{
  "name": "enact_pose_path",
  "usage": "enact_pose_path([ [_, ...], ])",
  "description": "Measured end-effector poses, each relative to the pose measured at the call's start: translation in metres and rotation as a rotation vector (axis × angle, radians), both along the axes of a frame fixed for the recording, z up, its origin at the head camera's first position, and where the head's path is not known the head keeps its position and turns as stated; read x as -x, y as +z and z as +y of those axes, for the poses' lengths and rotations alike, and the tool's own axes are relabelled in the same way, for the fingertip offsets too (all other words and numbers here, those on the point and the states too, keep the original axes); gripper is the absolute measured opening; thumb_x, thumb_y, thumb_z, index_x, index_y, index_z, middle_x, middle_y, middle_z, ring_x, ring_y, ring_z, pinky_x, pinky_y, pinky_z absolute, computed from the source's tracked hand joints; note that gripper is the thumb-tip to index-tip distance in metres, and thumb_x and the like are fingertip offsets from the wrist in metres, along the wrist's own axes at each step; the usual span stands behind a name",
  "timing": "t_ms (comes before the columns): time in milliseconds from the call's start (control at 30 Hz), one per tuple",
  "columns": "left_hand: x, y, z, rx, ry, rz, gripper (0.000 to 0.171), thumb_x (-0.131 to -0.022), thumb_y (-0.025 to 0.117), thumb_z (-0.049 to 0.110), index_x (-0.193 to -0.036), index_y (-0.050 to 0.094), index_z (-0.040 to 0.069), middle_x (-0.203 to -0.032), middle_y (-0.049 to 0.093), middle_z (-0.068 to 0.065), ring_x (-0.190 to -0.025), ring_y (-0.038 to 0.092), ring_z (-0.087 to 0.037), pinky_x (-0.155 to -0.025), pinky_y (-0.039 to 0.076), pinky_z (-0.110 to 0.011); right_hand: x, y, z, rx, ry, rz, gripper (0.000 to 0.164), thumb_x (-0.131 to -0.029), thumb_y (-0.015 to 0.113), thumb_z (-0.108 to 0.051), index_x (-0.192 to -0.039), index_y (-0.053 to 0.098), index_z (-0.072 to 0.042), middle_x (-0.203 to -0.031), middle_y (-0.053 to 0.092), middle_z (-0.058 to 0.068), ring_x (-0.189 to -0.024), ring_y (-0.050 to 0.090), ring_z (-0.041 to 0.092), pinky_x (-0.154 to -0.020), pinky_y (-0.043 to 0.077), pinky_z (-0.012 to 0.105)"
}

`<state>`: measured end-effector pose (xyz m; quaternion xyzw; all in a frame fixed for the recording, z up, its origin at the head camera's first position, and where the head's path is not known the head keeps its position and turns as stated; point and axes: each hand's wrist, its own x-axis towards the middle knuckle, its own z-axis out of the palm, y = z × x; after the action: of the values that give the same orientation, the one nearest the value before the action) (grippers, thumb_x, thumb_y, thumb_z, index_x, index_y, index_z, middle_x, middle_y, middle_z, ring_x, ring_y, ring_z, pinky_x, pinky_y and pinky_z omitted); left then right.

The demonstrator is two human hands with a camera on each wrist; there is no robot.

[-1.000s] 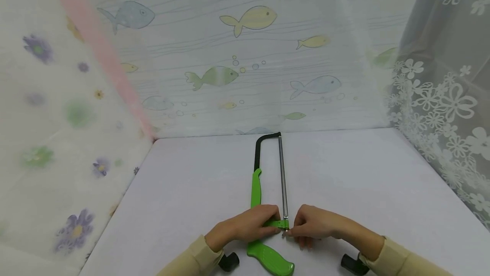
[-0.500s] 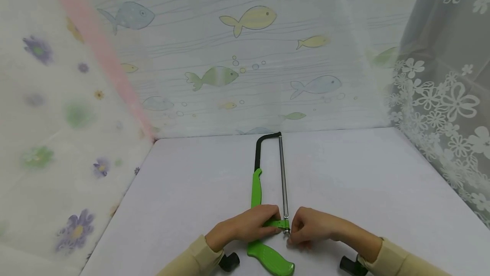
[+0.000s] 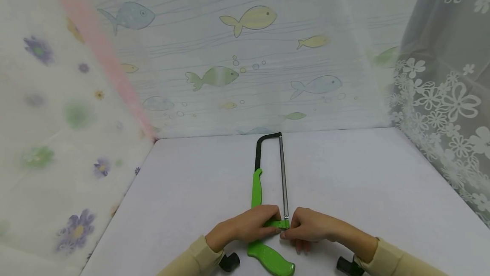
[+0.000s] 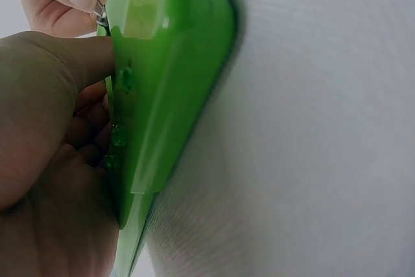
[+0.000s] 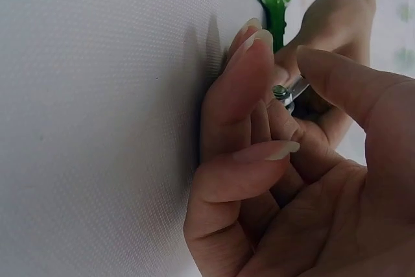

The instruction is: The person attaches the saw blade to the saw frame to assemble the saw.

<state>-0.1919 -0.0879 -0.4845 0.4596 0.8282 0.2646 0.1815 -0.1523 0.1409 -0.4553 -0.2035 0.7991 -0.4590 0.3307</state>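
A hacksaw (image 3: 256, 189) lies on the white table, its green handle (image 3: 272, 260) toward me and its black bow at the far end. The grey blade (image 3: 283, 174) runs along its right side. My left hand (image 3: 246, 223) grips the green frame beside the lower blade mount (image 3: 282, 224), thumb on one face in the left wrist view. At the mount's near end, my right hand (image 3: 314, 226) pinches a small metal wing nut (image 5: 297, 89) between thumb and index finger. Its other fingers are curled beside the table. In the head view the thumb hides the nut.
The white table (image 3: 191, 174) stretches out around the saw. A fish-printed curtain (image 3: 249, 55) hangs at its far edge, with a flowered cloth (image 3: 57, 140) on the left and a lace curtain (image 3: 451, 97) on the right.
My right hand shifted slightly toward me, baring the wing nut half a second ago, then moved left so its thumb covers the nut again. The left hand and hacksaw stayed put.
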Motion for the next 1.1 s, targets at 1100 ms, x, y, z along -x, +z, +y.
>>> enact_pose_path([
  [1100,-0.001,0.001,0.001,0.004,0.004,0.000,0.009,-0.103,0.064,0.023,-0.105,0.058,0.017,-0.096,0.057,0.015,-0.086,0.050,0.002,-0.078,0.044,-0.016,0.002,0.001,0.007,0.040,0.026,-0.013,0.040,-0.093,0.074,-0.025,-0.070,0.069,0.008,-0.056,0.060,0.003,-0.045,0.050,0.010,-0.041,0.034,0.022],
])
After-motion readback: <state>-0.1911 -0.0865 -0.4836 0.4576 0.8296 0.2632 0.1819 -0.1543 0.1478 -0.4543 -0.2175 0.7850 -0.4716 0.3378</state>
